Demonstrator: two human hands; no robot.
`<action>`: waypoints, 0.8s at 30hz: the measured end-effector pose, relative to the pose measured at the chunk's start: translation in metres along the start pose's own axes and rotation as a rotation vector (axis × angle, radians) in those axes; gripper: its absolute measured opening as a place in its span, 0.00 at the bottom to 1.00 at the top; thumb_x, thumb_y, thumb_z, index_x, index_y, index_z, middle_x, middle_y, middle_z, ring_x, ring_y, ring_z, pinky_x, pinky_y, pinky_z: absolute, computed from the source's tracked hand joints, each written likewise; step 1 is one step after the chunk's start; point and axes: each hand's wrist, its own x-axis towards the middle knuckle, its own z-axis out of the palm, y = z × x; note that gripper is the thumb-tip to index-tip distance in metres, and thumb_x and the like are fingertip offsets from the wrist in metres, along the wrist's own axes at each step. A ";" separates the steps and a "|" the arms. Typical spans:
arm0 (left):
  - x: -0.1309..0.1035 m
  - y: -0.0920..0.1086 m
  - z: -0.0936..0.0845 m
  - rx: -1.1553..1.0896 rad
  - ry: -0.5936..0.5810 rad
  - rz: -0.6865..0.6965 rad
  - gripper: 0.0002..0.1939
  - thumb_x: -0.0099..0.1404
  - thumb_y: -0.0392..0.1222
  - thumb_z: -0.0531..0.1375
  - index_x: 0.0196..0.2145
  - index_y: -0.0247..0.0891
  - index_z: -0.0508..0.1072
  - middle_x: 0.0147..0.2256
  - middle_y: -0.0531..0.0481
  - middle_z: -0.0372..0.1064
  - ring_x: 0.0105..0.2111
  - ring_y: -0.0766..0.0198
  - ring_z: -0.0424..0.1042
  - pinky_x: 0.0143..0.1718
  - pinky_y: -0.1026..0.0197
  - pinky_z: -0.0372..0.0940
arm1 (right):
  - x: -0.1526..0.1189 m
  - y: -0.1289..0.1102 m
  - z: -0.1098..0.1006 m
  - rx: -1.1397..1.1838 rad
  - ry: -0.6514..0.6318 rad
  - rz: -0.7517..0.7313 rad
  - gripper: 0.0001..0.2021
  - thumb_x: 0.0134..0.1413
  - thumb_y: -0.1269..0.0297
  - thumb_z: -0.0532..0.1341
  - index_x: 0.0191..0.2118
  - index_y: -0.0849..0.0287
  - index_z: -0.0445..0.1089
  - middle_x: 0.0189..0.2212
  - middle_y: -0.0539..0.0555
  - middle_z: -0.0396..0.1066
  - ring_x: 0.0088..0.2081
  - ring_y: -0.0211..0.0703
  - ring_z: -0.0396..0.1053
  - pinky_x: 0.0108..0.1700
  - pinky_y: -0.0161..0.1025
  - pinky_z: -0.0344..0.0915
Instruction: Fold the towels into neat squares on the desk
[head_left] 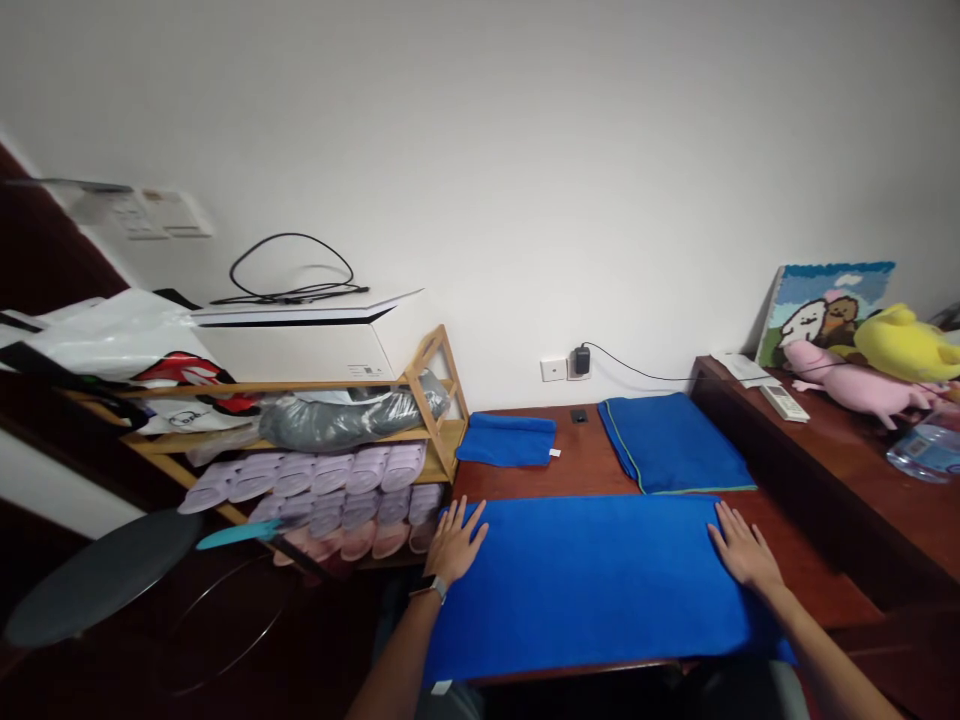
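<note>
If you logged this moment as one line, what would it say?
left hand: flat on blue towel, left end | right hand: flat, right end | towel: spread on table

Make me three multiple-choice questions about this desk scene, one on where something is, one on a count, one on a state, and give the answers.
1. Where does the left hand rest?
A. on the spread towel's left end
B. on the wooden rack
C. on the pink plush

2. How many blue towels lie on the desk?
A. one
B. three
C. five

3. How are both hands?
A. fists
B. flat, fingers spread
C. pinching a corner

Answers: 1 A, it lies on the spread blue towel. 2 B, spread towel, small folded towel, larger folded towel. 3 B, the right hand also lies flat.
</note>
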 end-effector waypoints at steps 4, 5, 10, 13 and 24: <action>-0.002 -0.007 -0.008 -0.010 -0.074 0.002 0.31 0.77 0.62 0.47 0.72 0.54 0.58 0.74 0.48 0.49 0.73 0.46 0.49 0.71 0.41 0.50 | 0.004 0.002 -0.003 0.007 0.009 -0.011 0.39 0.61 0.44 0.40 0.75 0.51 0.50 0.73 0.51 0.55 0.75 0.59 0.45 0.74 0.59 0.41; -0.003 -0.011 -0.010 -0.017 -0.066 0.008 0.31 0.77 0.61 0.47 0.72 0.53 0.58 0.74 0.48 0.50 0.73 0.47 0.51 0.71 0.41 0.51 | 0.004 -0.003 -0.006 0.002 0.011 -0.006 0.38 0.61 0.45 0.41 0.74 0.51 0.53 0.72 0.52 0.57 0.74 0.61 0.47 0.74 0.60 0.42; -0.013 -0.026 -0.007 -0.043 0.035 0.023 0.30 0.78 0.58 0.45 0.72 0.47 0.59 0.74 0.46 0.51 0.73 0.50 0.52 0.71 0.44 0.51 | -0.008 -0.101 -0.024 -0.031 0.092 -0.128 0.37 0.64 0.51 0.41 0.73 0.62 0.58 0.72 0.60 0.56 0.74 0.59 0.48 0.74 0.57 0.42; -0.020 -0.023 0.000 -0.053 0.000 0.006 0.31 0.78 0.58 0.46 0.73 0.47 0.57 0.74 0.45 0.49 0.73 0.50 0.50 0.71 0.43 0.52 | -0.031 -0.220 -0.022 0.037 -0.004 -0.402 0.36 0.68 0.52 0.40 0.74 0.66 0.54 0.74 0.59 0.52 0.75 0.55 0.46 0.75 0.54 0.40; -0.038 -0.020 -0.002 -0.025 0.034 0.009 0.31 0.78 0.59 0.46 0.72 0.49 0.58 0.74 0.46 0.48 0.73 0.50 0.49 0.70 0.43 0.53 | -0.072 -0.392 0.032 0.158 -0.206 -0.706 0.35 0.72 0.48 0.39 0.76 0.61 0.46 0.76 0.55 0.42 0.77 0.49 0.37 0.76 0.54 0.34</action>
